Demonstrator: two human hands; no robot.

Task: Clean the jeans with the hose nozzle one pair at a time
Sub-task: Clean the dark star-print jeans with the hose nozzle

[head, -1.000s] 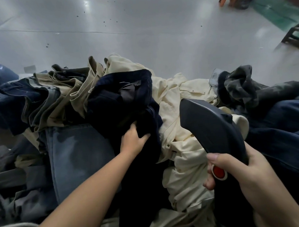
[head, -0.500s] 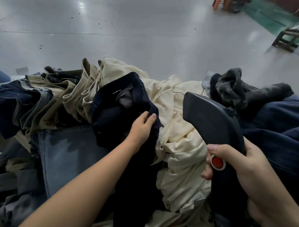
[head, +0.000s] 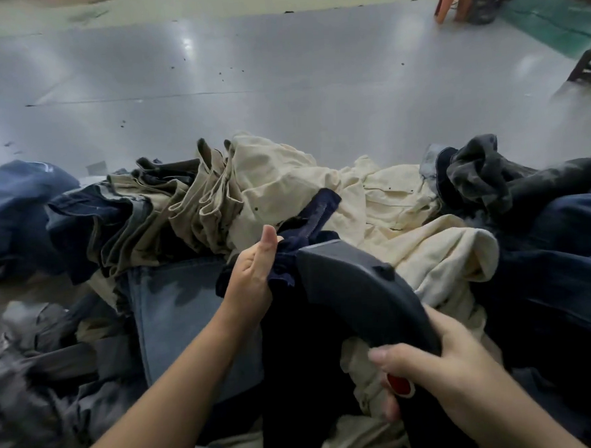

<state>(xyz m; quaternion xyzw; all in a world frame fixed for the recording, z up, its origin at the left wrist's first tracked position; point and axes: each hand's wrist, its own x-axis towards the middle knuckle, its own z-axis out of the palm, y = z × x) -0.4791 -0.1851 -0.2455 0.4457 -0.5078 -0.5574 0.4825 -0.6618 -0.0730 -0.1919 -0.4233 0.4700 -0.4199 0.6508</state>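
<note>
In the middle of the heap, seen from the head camera, the left hand point(head: 252, 276) grips a bunched fold of the dark navy jeans point(head: 307, 220), fingers curled round the cloth and the thumb standing straight up, with the zipper of the fly showing just beyond it. The right hand point(head: 439, 380) is wrapped round the grip of the hose nozzle point(head: 354, 285), fingers clamped on the handle and the thumb lying just above the red button point(head: 401, 385); whether the button is pressed cannot be told. A second ago the nozzle head stood off to the right over the cream trousers point(head: 406, 225) and the left hand was only gathering the navy cloth lower down; now the head has swung left and sits right against the held fold, touching or nearly so. That suggests this pair has been singled out and its cleaning is starting at the fly. Around it lie the khaki trousers point(head: 198, 207), the light blue jeans point(head: 176, 307) and the grey-black jeans point(head: 481, 175), apparently waiting on the grey floor point(head: 281, 89).
</note>
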